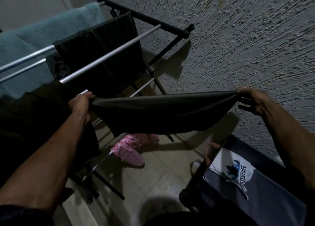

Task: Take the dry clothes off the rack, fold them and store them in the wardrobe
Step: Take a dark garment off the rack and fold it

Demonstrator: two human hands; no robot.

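We see the drying rack (109,52) standing on the tiled floor (158,174) against the rough wall. Over its rails hang a light blue towel (34,38) and dark garments (100,55). Lower down, a pink patterned cloth (131,150) hangs on a rail.

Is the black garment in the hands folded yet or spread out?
Spread out, not yet folded: the left hand and right hand pinch opposite ends of the black garment, stretched between them clear of the rack.
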